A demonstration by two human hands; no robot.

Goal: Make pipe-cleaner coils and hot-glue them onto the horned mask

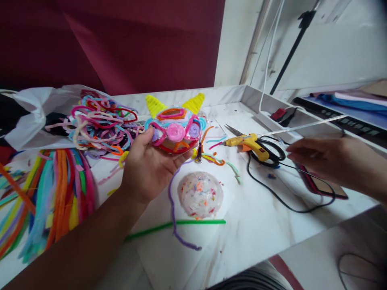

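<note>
My left hand [148, 165] holds up a craft figure [175, 131] by its left side and from below. It has two yellow pointed ears, pink and purple coiled discs, and a small dark tassel hanging at its right. Beneath it, a clear dome [202, 195] flecked with coloured bits rests on white paper. A purple pipe cleaner [173, 205] curves past the dome, and a green one [199, 222] lies in front. My right hand [317, 159] is over the right of the table, fingers closed together, near the yellow glue gun [246, 144]; what they hold is unclear.
Black-handled scissors [273, 155] lie beside the glue gun, whose black cord [272, 199] loops past a phone-like object [320, 183]. Tangled pipe cleaners [99, 123] fill the back left. Straight pipe cleaners [62, 193] are bundled at the left. A raised ledge [272, 121] borders the right.
</note>
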